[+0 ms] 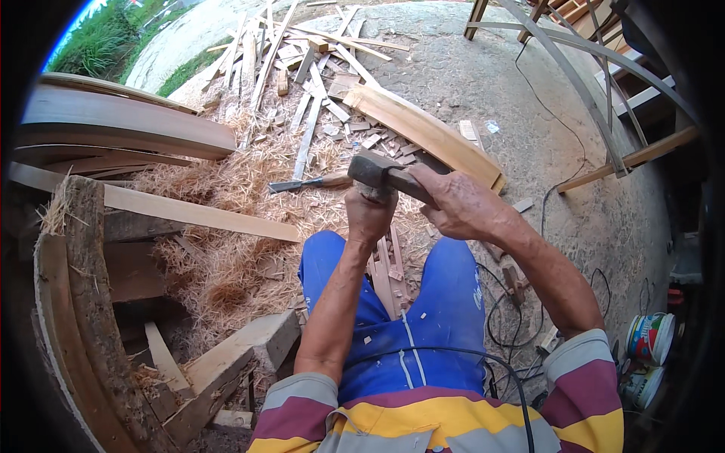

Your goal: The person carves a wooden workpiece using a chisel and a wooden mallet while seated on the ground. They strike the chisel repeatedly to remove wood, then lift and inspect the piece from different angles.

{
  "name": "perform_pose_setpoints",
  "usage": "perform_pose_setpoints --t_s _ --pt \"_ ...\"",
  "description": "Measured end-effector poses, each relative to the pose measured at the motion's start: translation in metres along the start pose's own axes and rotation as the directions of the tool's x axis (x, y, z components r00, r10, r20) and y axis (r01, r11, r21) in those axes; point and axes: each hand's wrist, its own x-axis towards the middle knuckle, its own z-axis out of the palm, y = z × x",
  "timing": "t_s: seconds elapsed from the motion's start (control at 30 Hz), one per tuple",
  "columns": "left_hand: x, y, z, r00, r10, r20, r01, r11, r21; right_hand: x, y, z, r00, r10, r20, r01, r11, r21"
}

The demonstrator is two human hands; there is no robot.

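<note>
Right hand: the right hand (457,208) is wrapped round the handle of a hammer (370,168), close behind its dark, blocky head
Left hand: the left hand (368,217) makes a tight fist round a pale-topped piece (375,193), mostly hidden by the fingers; what it is I cannot tell
Hammer: at the middle of the scene, its head just beyond the left fist; whether it touches the piece I cannot tell
Chisel: a chisel (308,183) left of the hammer head, flat blade pointing left, wooden handle running right, its end hidden
Lap: blue trousers (321,275), knees apart, wooden strips (385,283) between them, a black cord (438,349) across the thighs
Ground, left: curly shavings (219,253) in a thick spread
Far: a loose heap of offcuts (283,57), with a broad board (430,136) at its right
Left side: stacked curved planks (128,121) farther off, rough timber (87,302) near
Right side: a wooden rail (630,159) far, two tubs (651,338) near
</note>
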Motion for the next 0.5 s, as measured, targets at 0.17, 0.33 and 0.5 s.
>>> perform_pose_setpoints --t_s 0.17,0.33,0.5 --pt "0.038 -0.031 -0.023 0.924 -0.382 -0.026 0.375 0.917 -0.139 0.003 -0.040 -0.069 0.960 0.012 -0.280 0.073 0.955 0.289" --pt "0.027 -0.021 -0.011 0.977 -0.215 -0.008 0.213 0.972 -0.095 0.040 -0.034 -0.059 0.769 0.070 -0.635 0.116 0.962 0.246" --pt "0.003 -0.011 -0.002 0.991 -0.088 -0.100 0.081 0.994 -0.071 0.021 -0.008 -0.016 0.986 0.068 0.152 -0.062 0.997 -0.044"
